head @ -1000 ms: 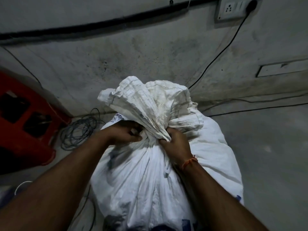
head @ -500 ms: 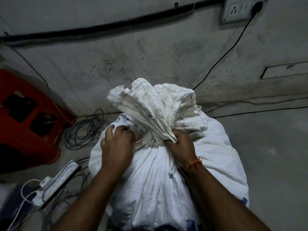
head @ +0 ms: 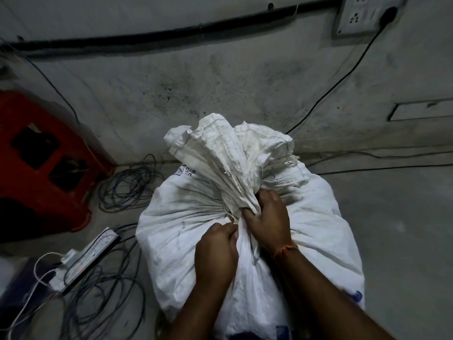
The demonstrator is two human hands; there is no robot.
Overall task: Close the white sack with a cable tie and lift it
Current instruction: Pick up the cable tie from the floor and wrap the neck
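Shifted since half a second back: left hand point(head: 217, 249), off the far side of the neck and down to its near side, now just below and left of the right hand point(head: 267, 219), at centre frame. Right hand holding as before.

White sack point(head: 186, 229): full, upright on the floor, filling the centre and lower middle of the frame. Mouth gathered into a tight neck, loose top fanning up and away toward the wall. Pale, thin strip point(head: 232, 217) showing at the cinch point between the two hands; likely the cable tie, though too small and dim to say for sure, and impossible to tell whether locked.

Right-hand fingers curled tight round the bunched neck. Left-hand fingers curled too, knuckles up, apparently pinching the strip or cloth at the neck; exact hold hidden.

Judged progress: gathering done, closing under way or nearly finished. Tightening possibly left, lifting certainly left, with the sack's base not yet off the floor.

Further out: power strip point(head: 85, 258) at lower left amid loose cables point(head: 127, 187); red plastic crate point(head: 41, 168) at far left; wall socket point(head: 362, 13) at upper right, a black lead running down from it.
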